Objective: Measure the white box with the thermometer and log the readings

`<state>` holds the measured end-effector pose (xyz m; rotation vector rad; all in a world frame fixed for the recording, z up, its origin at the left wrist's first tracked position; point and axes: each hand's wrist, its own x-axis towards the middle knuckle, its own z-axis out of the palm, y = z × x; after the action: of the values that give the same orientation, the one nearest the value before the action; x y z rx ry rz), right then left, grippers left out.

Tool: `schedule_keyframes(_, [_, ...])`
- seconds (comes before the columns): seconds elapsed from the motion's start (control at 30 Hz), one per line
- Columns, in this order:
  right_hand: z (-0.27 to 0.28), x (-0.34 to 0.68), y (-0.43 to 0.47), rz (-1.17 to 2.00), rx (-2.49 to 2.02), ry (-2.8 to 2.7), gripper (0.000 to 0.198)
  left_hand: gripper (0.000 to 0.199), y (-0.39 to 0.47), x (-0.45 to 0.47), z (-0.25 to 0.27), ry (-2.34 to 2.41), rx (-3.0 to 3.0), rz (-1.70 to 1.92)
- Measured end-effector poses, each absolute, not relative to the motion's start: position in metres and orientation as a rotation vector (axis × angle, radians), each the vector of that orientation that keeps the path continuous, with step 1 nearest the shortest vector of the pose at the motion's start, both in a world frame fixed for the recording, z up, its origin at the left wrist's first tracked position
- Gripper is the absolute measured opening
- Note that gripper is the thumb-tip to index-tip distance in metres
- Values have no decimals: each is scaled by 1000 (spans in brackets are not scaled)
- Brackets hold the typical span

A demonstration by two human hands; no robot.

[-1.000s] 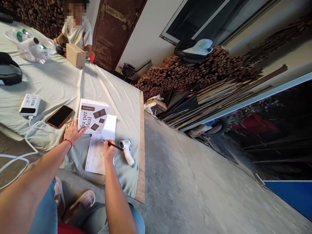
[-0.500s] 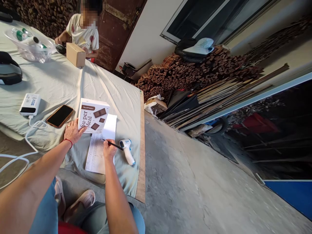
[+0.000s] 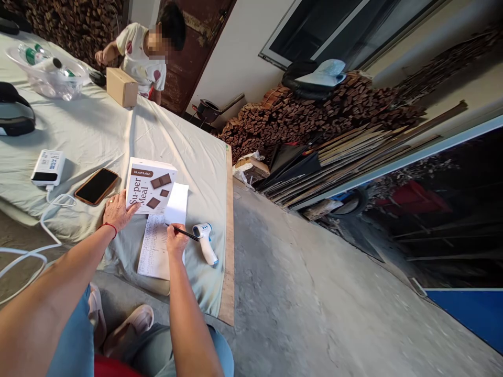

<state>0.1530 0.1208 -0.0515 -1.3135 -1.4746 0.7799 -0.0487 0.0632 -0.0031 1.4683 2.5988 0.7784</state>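
Note:
My left hand (image 3: 117, 210) grips the lower left side of a white box (image 3: 151, 187) printed "Su-per Meal" with brown chocolate pieces. The box covers part of an open notebook (image 3: 153, 248) with lines of handwriting. A dark pen (image 3: 186, 232) is pinched in my right hand (image 3: 176, 241), its tip at the page just below the box. Right of that hand lies a white and blue infrared thermometer (image 3: 205, 243). To the left of the box, a phone (image 3: 96, 187) in an orange-brown case rests screen up.
A white power bank (image 3: 48, 167) with a white cable lies on the cloth-covered table (image 3: 188, 152). A clear bowl (image 3: 49, 78) of bottles and a cardboard box (image 3: 122, 87) stand farther back. Another person (image 3: 143, 57) is at the far edge. Firewood (image 3: 271, 123) is stacked along the wall.
Across the table, the other person's head and upper body have shifted to the right, and their hand has lifted slightly. My hands, the box and the pen look almost unchanged.

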Motion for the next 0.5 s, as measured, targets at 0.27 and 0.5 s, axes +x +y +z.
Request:
schedule_keyframes(0.27, [-57,152,122,795,-1309,-1516,41,65,63,-48,-2,2604,1465,757])
schedule_keyframes(0.5, [-66,151,125,742,-1253,-1550,38,70,60,-50,-2,2598,1445,726])
